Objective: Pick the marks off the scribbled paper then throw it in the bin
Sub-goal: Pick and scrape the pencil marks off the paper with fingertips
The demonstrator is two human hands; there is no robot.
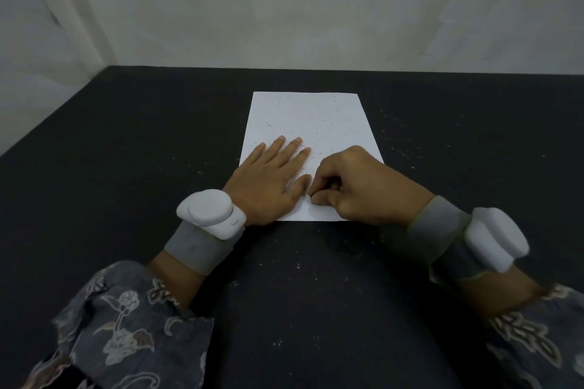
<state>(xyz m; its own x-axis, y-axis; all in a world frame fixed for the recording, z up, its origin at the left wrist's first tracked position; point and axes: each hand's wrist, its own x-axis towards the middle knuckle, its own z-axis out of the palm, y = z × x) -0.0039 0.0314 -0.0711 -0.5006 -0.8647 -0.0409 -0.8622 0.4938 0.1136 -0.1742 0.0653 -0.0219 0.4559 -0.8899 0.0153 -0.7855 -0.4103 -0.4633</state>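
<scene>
Head view. White paper (311, 133) with faint specks lies flat at centre frame on the black desk (126, 136). Left hand (268, 180) rests on its lower left part, fingers (278, 148) straight and spread. Right hand (363, 186), fingers curled, thumb and forefinger pinching at the paper's lower edge. White devices on grey bands at both wrists.

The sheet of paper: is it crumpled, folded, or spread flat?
Spread flat: the sheet of paper lies uncreased on the black table, left hand pressing it.
</scene>
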